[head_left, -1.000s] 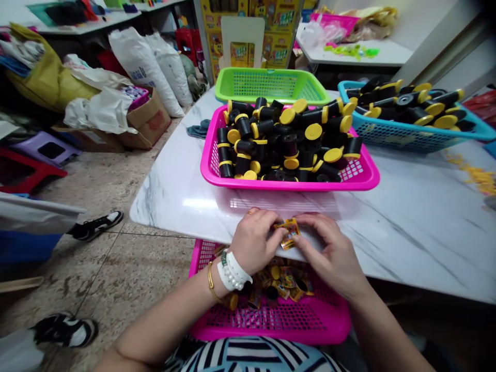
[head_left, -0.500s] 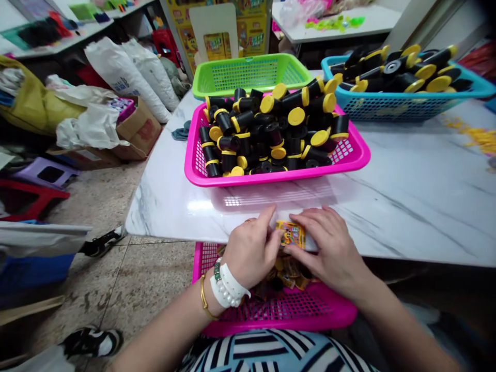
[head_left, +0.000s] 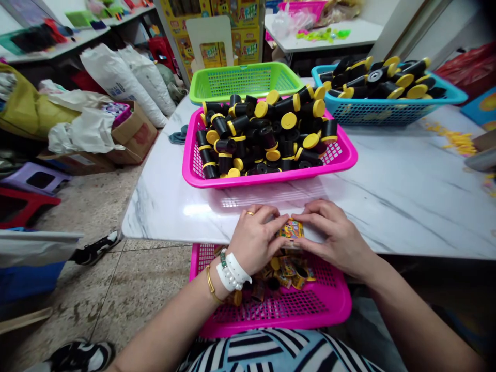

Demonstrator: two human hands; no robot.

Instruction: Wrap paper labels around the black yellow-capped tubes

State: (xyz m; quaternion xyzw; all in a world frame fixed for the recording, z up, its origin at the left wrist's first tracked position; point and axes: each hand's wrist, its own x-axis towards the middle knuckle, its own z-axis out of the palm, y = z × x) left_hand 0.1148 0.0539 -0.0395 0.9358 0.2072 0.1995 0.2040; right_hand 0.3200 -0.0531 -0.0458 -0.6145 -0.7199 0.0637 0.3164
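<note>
My left hand (head_left: 259, 235) and my right hand (head_left: 336, 235) meet at the table's front edge. Between their fingertips is a small yellow label (head_left: 291, 230) with colourful print, pinched at its left and right sides. Whether something lies under the label is hidden. Just below, a lower pink basket (head_left: 325, 320) sits at my lap, partly covered by my left forearm. Printed yellow pieces (head_left: 287, 267) and a few dark canisters lie in it. Beyond my hands, an upper pink basket (head_left: 271, 180) is heaped with black canisters with yellow lids (head_left: 267, 137).
Behind stands a green basket (head_left: 248, 67); at the right, a blue basket (head_left: 391, 111) holds more canisters. Small yellow pieces (head_left: 457, 142) lie on the white marbled table (head_left: 406, 196). White sacks (head_left: 116, 77), a cardboard box (head_left: 135, 134) and another person's shoes (head_left: 96, 248) are at left.
The label, tilted in the fingers a second ago, now lies squarer to the table edge. My left fingers have closed in on its left side. The whole view has shifted slightly.
</note>
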